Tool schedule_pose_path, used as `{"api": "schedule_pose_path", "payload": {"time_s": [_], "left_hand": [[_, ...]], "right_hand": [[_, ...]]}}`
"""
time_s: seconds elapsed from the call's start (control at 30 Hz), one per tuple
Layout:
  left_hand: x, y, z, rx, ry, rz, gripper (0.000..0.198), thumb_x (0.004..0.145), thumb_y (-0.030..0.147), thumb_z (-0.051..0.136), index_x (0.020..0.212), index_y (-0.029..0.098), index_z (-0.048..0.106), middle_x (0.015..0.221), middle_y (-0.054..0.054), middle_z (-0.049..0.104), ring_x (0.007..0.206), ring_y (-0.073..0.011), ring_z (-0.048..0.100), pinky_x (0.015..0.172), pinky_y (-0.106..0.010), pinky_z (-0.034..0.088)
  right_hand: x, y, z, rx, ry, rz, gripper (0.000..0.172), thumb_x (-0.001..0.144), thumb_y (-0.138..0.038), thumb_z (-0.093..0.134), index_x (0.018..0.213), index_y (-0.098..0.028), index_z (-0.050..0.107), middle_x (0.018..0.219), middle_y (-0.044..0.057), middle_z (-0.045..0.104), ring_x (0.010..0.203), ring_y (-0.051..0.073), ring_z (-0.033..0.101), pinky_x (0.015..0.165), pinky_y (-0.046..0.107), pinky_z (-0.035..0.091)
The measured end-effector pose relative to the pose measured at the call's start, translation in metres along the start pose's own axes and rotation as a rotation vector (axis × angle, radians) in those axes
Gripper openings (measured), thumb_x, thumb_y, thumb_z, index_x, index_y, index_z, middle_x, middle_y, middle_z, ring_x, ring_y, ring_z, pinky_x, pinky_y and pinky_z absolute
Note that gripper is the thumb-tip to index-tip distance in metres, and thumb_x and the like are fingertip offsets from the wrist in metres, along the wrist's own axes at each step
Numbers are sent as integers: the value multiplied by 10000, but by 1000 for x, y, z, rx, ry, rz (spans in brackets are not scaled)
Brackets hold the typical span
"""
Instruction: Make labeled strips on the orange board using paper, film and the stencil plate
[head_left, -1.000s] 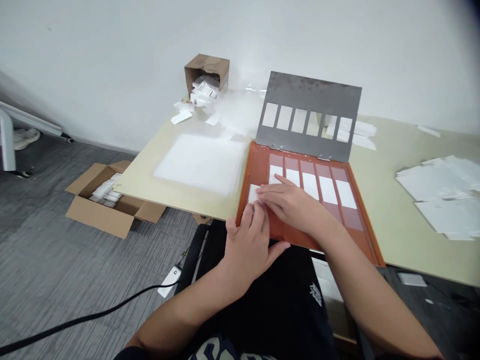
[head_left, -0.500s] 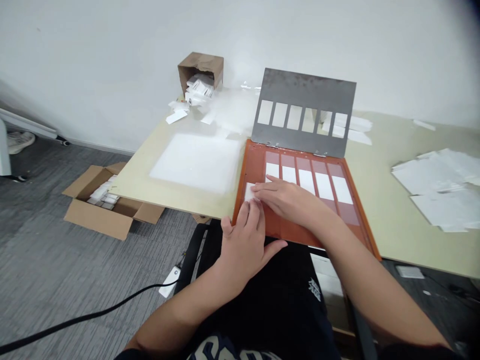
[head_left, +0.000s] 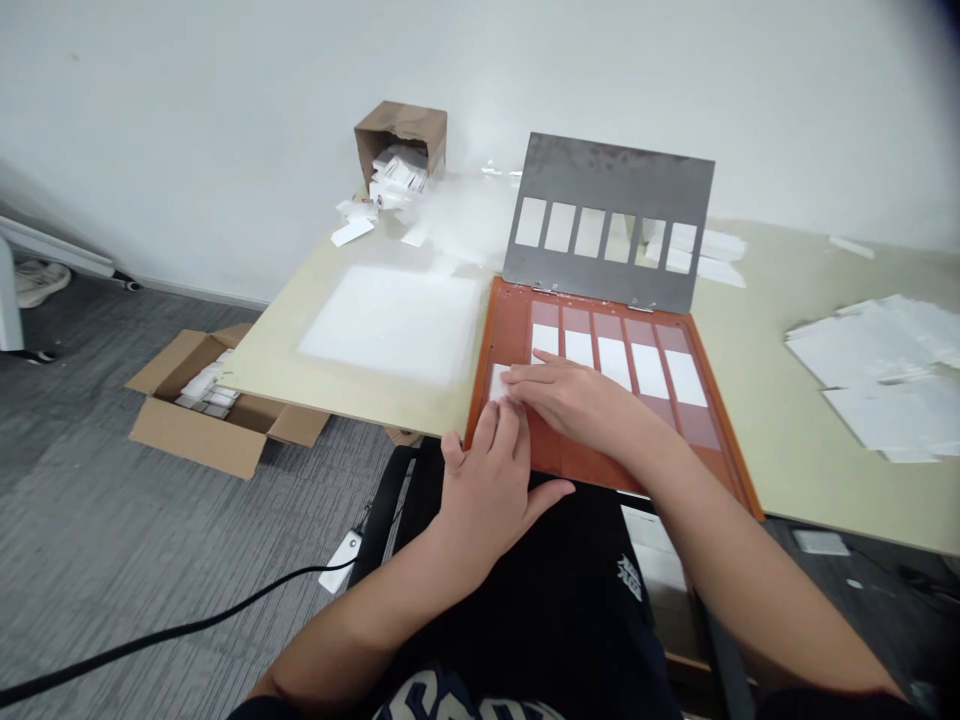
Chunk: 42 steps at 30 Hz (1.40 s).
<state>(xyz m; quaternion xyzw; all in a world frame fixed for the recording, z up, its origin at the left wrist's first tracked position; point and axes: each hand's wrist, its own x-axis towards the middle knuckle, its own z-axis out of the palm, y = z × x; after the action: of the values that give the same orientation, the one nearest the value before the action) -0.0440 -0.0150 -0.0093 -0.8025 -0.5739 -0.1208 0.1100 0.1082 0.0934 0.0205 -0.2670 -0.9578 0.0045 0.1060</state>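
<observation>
An orange-brown tray-like jig (head_left: 739, 470) lies at the table's front edge, its grey metal lid (head_left: 615, 175) with rectangular cut-outs tilted up behind it. White cards (head_left: 650, 371) lie in a row of slots in the jig. At the leftmost slot is another white card (head_left: 498, 380), partly covered by my fingers. My left hand (head_left: 491, 470) presses its bent fingertips on this card's near end, thumb stretched out to the right. From the right, my right hand (head_left: 566, 395) reaches over the slots, its fingers together and their tips on the same card's right side.
A cardboard box (head_left: 412, 120) lying on its side spills white pieces at the back left. White sheets (head_left: 870, 345) are stacked on the right. A translucent white sheet (head_left: 394, 320) covers the table's left part. An open carton (head_left: 199, 440) stands on the floor, left.
Almost nothing differs. Both hands keep their places at the leftmost card, and the view has shifted very slightly.
</observation>
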Motion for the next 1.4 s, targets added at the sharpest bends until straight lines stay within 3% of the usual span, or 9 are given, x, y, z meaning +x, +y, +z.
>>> {"api": "schedule_pose_path", "payload": {"time_s": [0.83,1.0,1.17,1.4], "left_hand": [[0,-10,-13,-173,-96,19,757,945,662,264,1384,105,529,1447,-154,540,1323,-347,458,956,-502,329],[1,-9,-13,-168,-94,11,719,958,631,285,1371,97,535,1425,-143,559,1301,-326,476,947,-504,339],[3,-10,-17,-155,-132,8,708,950,639,314,1377,116,530,1417,-152,555,1272,-328,495,955,-511,346],[6,-10,-16,-125,-119,5,777,922,689,322,1407,111,510,1487,-196,476,1305,-352,468,954,-522,374]], "right_hand": [[-3,-1,4,71,-4,77,357,944,-57,391,1034,-187,712,1231,68,701,1115,230,674,1086,520,467],[-7,-5,4,39,-16,81,399,924,-40,380,1065,-223,706,1249,37,688,1201,222,618,1152,557,367],[-15,-12,2,-116,-11,112,449,850,13,419,1086,-245,700,1343,47,626,1325,312,468,1138,663,210],[-18,-17,-4,-156,-29,158,500,802,38,437,1090,-253,722,1395,57,581,1266,317,455,1065,640,247]]}}
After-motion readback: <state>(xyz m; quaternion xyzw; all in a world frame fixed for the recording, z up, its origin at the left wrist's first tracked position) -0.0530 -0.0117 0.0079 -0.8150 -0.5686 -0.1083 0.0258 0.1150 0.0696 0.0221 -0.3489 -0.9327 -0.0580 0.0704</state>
